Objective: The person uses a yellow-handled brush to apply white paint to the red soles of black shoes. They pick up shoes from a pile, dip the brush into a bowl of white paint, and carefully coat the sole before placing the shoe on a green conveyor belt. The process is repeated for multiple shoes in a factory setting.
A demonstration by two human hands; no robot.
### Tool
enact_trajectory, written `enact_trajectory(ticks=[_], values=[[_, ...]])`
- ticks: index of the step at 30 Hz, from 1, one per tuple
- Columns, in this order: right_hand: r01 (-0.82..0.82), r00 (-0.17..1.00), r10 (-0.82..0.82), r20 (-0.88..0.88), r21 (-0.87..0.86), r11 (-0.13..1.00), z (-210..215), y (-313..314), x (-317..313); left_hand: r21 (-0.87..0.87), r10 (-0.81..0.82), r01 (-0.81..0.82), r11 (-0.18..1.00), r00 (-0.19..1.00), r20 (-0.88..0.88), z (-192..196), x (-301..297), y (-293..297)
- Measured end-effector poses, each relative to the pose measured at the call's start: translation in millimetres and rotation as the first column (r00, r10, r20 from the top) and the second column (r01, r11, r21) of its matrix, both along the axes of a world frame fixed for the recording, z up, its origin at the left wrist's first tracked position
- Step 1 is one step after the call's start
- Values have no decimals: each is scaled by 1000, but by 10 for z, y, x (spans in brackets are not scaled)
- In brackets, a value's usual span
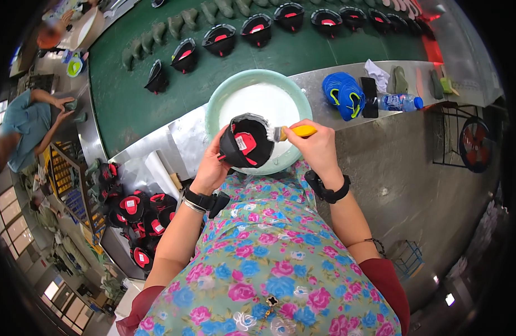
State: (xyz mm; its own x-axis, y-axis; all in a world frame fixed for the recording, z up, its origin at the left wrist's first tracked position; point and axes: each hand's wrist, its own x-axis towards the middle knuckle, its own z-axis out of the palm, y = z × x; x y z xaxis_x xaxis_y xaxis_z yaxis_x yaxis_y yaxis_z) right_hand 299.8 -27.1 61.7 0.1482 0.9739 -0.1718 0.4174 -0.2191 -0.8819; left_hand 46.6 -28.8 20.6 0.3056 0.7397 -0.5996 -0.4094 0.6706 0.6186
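My left hand (pixel 211 163) grips a black shoe upper (pixel 229 147) with a red lining and a white label inside. White liquid coats part of its upper rim. In my right hand (pixel 315 147) is a paintbrush (pixel 304 131) with a yellow handle, its white-coated bristles touching the right edge of the shoe upper. Both are held over a pale green basin (pixel 214 101) containing white liquid (pixel 263 99).
Black shoe uppers (pixel 219 40) and olive shoe lasts (pixel 174 26) line the green conveyor (pixel 123 106). More uppers (pixel 136 210) are heaped at left. A blue shoe (pixel 343 94), phone (pixel 369 96) and water bottle (pixel 398 102) lie right. A co-worker (pixel 28 126) stands far left; a fan (pixel 475 144) stands right.
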Motion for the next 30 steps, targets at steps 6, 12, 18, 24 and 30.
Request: enact_trajectory(ticks=[6,12,18,24,30], values=[[42,980,-73,-183,-171,984,341,-37,-24,313,-43,96,945,984,-171,-36,48,152],[-6,995,-5,-96,-109,994,233,1,37,319,12,42,947,986,-168,28,155,207],[49,999,-48,-19,48,998,372,159,126,-127,6,12,992,990,140,-180,-180,219],[-306,862,424,-277,382,872,708,374,-305,-510,-51,231,829,938,343,-130,-214,173],[-181,972,196,-131,113,977,475,431,-276,-321,-278,511,797,783,556,-268,-386,198]])
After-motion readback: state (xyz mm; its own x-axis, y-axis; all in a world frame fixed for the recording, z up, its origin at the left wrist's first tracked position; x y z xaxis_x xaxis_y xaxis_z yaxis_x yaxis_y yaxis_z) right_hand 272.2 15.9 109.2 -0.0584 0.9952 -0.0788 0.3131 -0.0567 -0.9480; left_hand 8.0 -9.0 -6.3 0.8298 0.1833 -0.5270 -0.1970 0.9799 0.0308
